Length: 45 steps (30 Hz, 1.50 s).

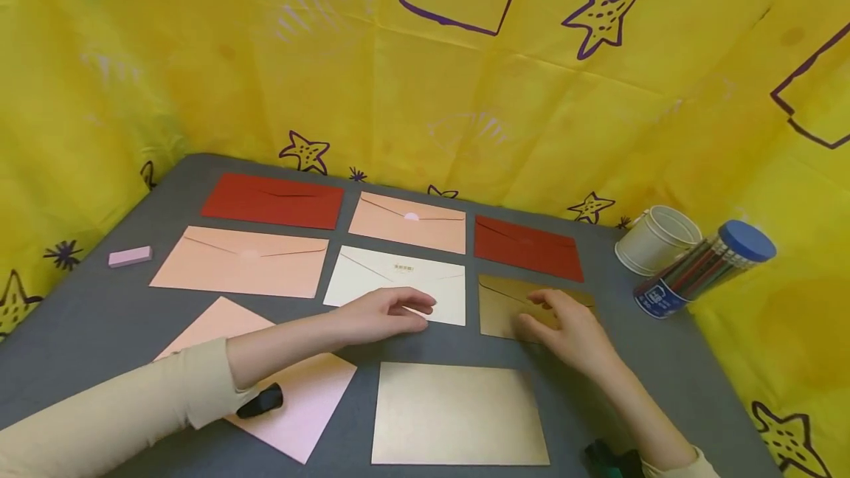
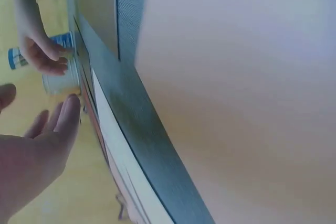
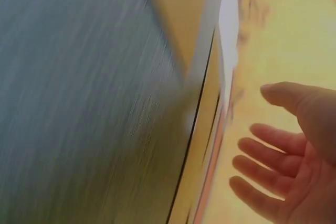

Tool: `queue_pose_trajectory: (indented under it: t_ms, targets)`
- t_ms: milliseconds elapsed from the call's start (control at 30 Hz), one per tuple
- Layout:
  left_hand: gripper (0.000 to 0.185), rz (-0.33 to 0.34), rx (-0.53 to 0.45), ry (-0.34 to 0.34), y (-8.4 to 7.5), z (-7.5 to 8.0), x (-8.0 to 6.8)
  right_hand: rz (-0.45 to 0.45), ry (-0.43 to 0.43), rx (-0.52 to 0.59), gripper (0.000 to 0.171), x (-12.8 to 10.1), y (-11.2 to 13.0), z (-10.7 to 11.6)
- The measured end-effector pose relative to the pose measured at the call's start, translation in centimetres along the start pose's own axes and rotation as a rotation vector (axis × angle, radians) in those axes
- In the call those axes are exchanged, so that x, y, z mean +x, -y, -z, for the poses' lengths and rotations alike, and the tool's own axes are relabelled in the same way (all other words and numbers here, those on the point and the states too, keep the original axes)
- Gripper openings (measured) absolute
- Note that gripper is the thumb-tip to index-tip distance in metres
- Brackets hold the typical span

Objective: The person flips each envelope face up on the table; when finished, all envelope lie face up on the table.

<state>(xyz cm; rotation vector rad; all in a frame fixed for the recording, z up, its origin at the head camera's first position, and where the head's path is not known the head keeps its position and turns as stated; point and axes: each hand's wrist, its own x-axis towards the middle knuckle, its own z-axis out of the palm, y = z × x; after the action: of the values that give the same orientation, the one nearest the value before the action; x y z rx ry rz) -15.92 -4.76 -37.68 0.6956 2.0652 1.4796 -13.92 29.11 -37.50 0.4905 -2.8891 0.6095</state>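
Note:
My left hand (image 1: 387,314) hovers over the lower edge of a white envelope (image 1: 398,271) with a small barcode, its fingers relaxed and holding nothing. To the right, my right hand (image 1: 572,334) hangs above a brown-gold envelope (image 1: 499,308), thumb apart from the loosely bent fingers. Its open palm (image 3: 310,182) shows in the right wrist view, with nothing in it. A paler gold envelope (image 1: 458,415) lies face down flap, smooth side up, in front. Below my left forearm, a pink envelope (image 1: 312,404) lies turned at an angle, partly hidden by the sleeve.
Behind lie a red envelope (image 1: 272,201), a peach envelope (image 1: 405,234) with a round seal, and another red envelope (image 1: 531,249). Another peach envelope (image 1: 239,260) lies left, near a pink block (image 1: 130,257). A white bucket (image 1: 654,242) and a pencil tub (image 1: 704,268) stand right.

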Motion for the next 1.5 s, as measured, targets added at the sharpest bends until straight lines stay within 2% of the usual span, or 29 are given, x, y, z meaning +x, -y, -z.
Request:
queue_pose_trajectory:
  t_ms: [133,200,333,433,500,600,700,833,933,1067,1300,1400,1500]
  targets:
    - [0.05,-0.066,0.048,0.048,0.5,2.0,-3.1,0.115,0.035,0.041,0.043,0.9,3.9,-1.8]
    - [0.054,-0.083,0.125,0.069,0.7,2.9,-4.9,0.176,0.082,0.068,0.044,1.2,5.8,-2.6]
    - [0.067,-0.08,0.399,0.082,1.0,4.7,-8.9,0.309,0.212,0.103,0.048,1.4,9.4,-4.4]
    - [0.076,-0.077,0.574,0.081,1.9,6.3,-12.0,0.456,0.311,0.099,0.053,1.4,11.9,-5.7]
    - [0.083,-0.1,0.667,0.075,3.0,7.5,-13.7,0.574,0.381,0.092,0.057,1.4,13.4,-6.5]
    - [0.092,-0.169,0.813,0.043,4.9,9.3,-15.7,0.745,0.491,0.062,0.062,1.3,15.2,-7.6]
    - [0.1,-0.229,0.923,0.002,6.5,10.5,-17.1,0.847,0.594,0.002,0.066,1.2,16.3,-8.3]
    - [0.1,-0.24,0.96,-0.042,7.6,10.9,-17.8,0.891,0.647,-0.075,0.069,1.2,16.6,-8.8]
    - [0.097,-0.203,0.964,-0.078,7.7,10.4,-18.0,0.872,0.627,-0.086,0.069,1.2,16.3,-8.8]
    - [0.093,-0.167,1.012,-0.129,7.2,8.9,-17.7,0.805,0.574,-0.084,0.071,1.0,15.7,-8.5]
    - [0.086,-0.238,1.12,-0.23,6.7,6.3,-17.0,0.703,0.536,-0.11,0.083,0.7,15.5,-8.5]
    - [0.083,-0.252,1.132,-0.223,6.5,6.0,-16.9,0.69,0.506,-0.14,0.088,0.6,15.8,-8.7]
    - [0.08,-0.248,1.133,-0.187,6.3,6.0,-17.0,0.687,0.48,-0.179,0.094,0.6,16.2,-8.9]
